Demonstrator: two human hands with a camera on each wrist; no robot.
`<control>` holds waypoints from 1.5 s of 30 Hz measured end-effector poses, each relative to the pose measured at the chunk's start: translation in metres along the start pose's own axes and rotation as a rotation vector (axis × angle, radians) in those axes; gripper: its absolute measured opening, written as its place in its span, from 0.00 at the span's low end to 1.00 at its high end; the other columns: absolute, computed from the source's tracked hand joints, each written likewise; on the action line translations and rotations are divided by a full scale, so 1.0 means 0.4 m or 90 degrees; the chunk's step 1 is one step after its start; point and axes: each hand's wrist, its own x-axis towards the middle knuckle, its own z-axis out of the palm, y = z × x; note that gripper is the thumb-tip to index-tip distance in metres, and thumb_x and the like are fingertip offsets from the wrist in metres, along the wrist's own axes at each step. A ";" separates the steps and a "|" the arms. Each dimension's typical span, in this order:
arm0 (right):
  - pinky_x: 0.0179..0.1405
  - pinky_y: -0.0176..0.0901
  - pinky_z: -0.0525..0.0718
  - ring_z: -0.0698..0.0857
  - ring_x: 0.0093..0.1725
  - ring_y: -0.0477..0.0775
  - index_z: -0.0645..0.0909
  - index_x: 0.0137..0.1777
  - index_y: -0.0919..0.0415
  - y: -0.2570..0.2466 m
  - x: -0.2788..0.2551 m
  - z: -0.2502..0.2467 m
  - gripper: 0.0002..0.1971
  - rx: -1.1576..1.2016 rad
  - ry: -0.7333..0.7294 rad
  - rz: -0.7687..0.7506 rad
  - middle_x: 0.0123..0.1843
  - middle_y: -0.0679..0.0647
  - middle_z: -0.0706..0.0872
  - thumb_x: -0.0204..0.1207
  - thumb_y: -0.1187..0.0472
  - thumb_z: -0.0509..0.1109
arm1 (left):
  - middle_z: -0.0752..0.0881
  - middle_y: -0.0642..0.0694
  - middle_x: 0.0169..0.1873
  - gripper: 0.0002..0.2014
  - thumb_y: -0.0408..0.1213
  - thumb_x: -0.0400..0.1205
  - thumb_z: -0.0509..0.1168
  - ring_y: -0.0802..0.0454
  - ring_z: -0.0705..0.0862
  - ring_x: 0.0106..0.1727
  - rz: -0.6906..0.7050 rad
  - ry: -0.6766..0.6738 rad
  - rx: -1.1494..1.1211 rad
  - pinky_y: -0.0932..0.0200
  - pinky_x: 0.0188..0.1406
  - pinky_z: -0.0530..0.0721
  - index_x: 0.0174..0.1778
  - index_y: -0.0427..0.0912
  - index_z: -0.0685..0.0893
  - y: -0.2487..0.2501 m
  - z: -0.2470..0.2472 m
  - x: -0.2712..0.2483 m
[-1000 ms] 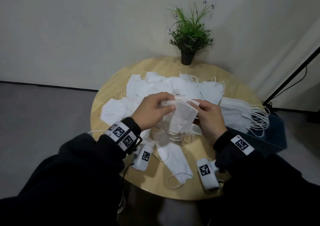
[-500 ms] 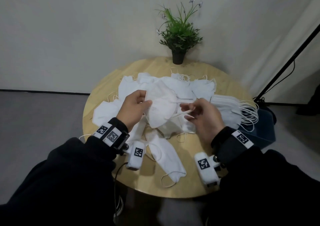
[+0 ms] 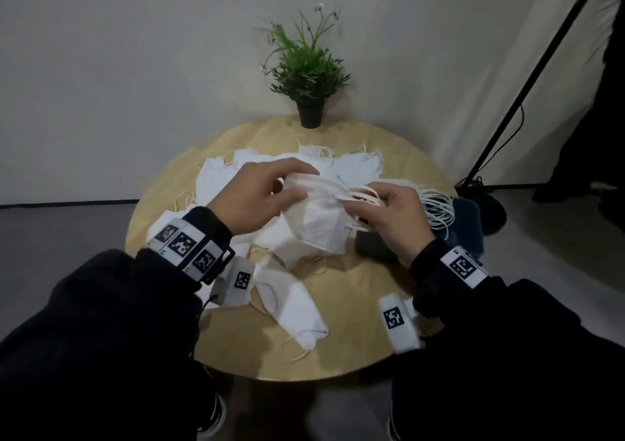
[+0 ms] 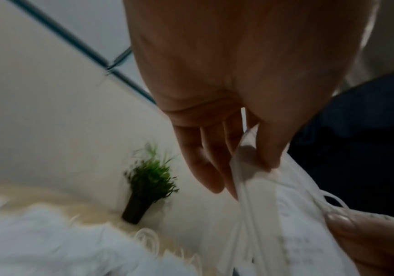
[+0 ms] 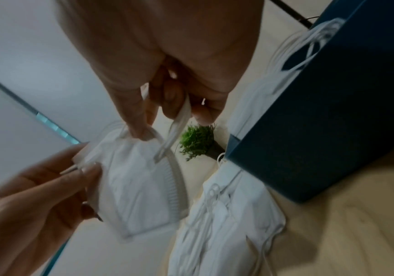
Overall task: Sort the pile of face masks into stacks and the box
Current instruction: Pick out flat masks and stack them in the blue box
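Above the round wooden table (image 3: 355, 349) I hold one white folded face mask (image 3: 318, 217) (image 5: 134, 184) between both hands. My left hand (image 3: 260, 197) (image 4: 245, 168) pinches its left end with thumb and fingers. My right hand (image 3: 389, 210) (image 5: 167, 104) pinches the mask's right edge and its ear loops (image 5: 174, 130). A loose pile of white masks (image 3: 236, 173) lies under and behind my hands. A dark blue box (image 3: 463, 224) (image 5: 333, 112) stands at the table's right edge with a stack of masks (image 5: 255, 104) and loops against it.
A small potted plant (image 3: 306, 75) stands at the table's far edge by the wall. One mask (image 3: 294, 308) lies alone near the front. A black stand pole (image 3: 527, 78) leans at the right. Bare wood shows at the front right.
The mask went from being turned over in both hands to being held stretched out flat. My right hand shifted right toward the box, drawing the ear loops; the head view swung left.
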 end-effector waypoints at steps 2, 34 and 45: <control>0.33 0.35 0.76 0.77 0.30 0.42 0.89 0.39 0.66 -0.005 -0.010 -0.053 0.05 0.050 0.039 -0.005 0.30 0.47 0.82 0.74 0.68 0.82 | 0.89 0.58 0.55 0.12 0.38 0.88 0.68 0.62 0.85 0.43 0.066 0.007 0.054 0.57 0.47 0.85 0.66 0.53 0.87 0.042 0.001 0.058; 0.45 0.46 0.86 0.83 0.34 0.45 0.87 0.46 0.52 0.073 0.033 -0.206 0.05 -0.242 0.220 -0.055 0.32 0.47 0.84 0.75 0.56 0.80 | 0.82 0.54 0.53 0.15 0.43 0.80 0.74 0.54 0.84 0.51 -0.046 0.061 0.187 0.51 0.58 0.82 0.62 0.54 0.85 0.004 0.268 0.184; 0.46 0.53 0.92 0.92 0.51 0.59 0.86 0.55 0.58 0.075 0.035 0.250 0.07 -0.001 -0.098 0.181 0.51 0.58 0.91 0.82 0.57 0.75 | 0.89 0.49 0.53 0.09 0.44 0.81 0.75 0.46 0.87 0.56 -0.442 0.145 0.212 0.53 0.54 0.80 0.55 0.48 0.89 -0.411 -0.114 -0.117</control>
